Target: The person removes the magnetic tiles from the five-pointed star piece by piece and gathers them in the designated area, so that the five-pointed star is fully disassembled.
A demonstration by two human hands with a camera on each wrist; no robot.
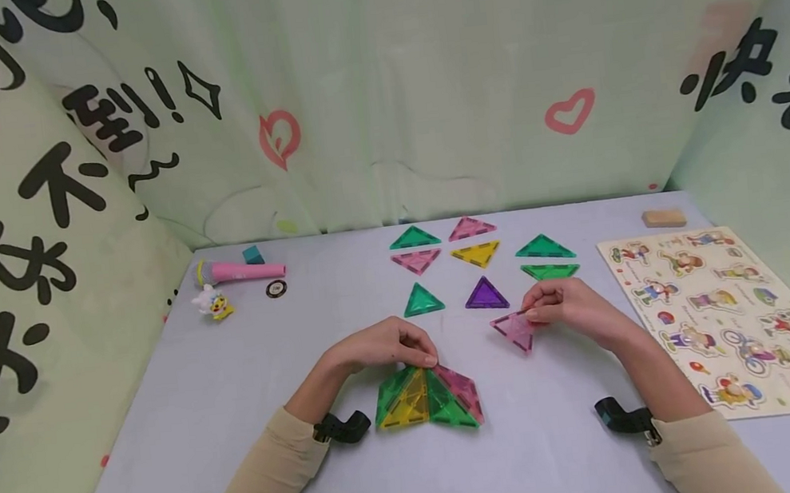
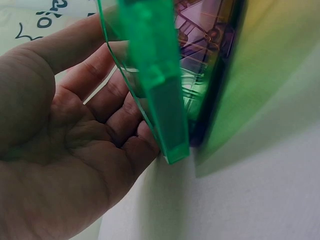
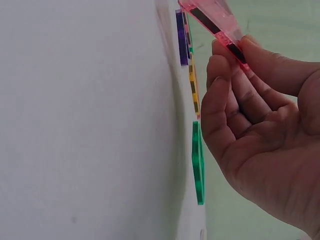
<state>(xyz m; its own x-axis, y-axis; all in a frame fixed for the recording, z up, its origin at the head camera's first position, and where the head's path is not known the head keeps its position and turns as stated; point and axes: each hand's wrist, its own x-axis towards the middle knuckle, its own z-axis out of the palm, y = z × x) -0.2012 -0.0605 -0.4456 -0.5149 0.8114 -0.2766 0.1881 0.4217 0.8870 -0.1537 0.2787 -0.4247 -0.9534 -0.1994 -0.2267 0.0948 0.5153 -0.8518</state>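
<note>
In the head view my left hand [image 1: 380, 346] holds the peak of a tent-like structure of magnetic tiles [image 1: 407, 400] standing on the table, with green, yellow and pink triangles side by side. The left wrist view shows a green tile edge [image 2: 167, 120] close up, with fingers behind it. My right hand [image 1: 575, 309] pinches a pink triangular magnetic tile [image 1: 514, 329] by one corner, to the right of the structure. Seen from the right wrist, thumb and fingertips grip that pink tile [image 3: 215, 21]. Beyond lie a purple triangle [image 1: 486, 295] and a green triangle [image 1: 422, 300].
Several loose triangular tiles lie farther back, among them a yellow one [image 1: 477, 255]. A picture board [image 1: 743, 322] covers the right side, with a wooden block [image 1: 663, 218] behind it. At the back left are a pink toy microphone [image 1: 246, 270] and a small figurine [image 1: 213, 302].
</note>
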